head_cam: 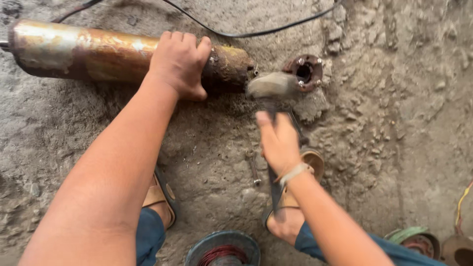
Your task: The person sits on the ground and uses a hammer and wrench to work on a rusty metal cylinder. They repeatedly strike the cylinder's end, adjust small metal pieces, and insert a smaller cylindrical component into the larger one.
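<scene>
The left hand [180, 64] presses on the rusty pipe [108, 51]. The right hand [278, 143] grips a blurred hammer [271, 86] beside the pipe's end; bare dirt floor [394, 123] lies right.

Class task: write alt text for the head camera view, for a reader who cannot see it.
A left hand steadies a rusty metal cylinder lying on rough ground, while the right hand grips a hammer whose blurred head is at the cylinder's end. A round flange lies just beyond.

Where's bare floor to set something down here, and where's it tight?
Free: rough floor right of the flange, and the patch left of the left forearm below the rusty cylinder. Crowded: cylinder end, where the left hand grips and the right hand swings the hammer; between the feet, wrench and coil.
</scene>
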Demonstrator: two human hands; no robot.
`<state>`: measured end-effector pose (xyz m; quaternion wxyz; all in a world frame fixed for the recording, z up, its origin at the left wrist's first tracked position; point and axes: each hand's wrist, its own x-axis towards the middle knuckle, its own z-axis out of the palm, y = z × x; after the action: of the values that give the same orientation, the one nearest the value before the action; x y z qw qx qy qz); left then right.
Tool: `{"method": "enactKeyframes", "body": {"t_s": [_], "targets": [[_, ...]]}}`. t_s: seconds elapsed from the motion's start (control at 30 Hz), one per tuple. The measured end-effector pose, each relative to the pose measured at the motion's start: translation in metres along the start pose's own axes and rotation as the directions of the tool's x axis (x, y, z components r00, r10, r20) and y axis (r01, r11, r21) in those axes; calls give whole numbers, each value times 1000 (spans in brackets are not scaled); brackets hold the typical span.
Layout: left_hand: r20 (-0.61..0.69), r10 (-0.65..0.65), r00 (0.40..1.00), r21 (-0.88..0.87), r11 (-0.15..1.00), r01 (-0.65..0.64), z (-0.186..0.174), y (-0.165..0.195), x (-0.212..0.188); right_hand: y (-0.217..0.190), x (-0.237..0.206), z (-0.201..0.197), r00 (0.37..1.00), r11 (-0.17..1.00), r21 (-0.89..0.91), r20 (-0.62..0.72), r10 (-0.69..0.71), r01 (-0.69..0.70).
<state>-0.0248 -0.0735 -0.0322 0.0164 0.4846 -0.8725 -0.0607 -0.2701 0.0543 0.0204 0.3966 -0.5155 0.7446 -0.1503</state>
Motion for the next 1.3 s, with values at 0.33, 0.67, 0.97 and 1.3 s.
{"method": "enactKeyframes", "body": {"t_s": [0.33,0.67,0.97,1.3], "targets": [[136,31,990,88,995,-43,-3,1,1,-30,-18,-71,926,763,533,-292,-239,365],[111,54,992,100,993,-65,-9,1,-1,-4,-5,-4,870,838,249,233,434,-485],[162,30,986,38,999,-37,-3,-4,9,-21,-29,-73,933,735,593,-325,-156,330],[125,75,989,159,983,-94,-6,-2,5,-18,0,-30,934,839,413,104,342,-354]]}}
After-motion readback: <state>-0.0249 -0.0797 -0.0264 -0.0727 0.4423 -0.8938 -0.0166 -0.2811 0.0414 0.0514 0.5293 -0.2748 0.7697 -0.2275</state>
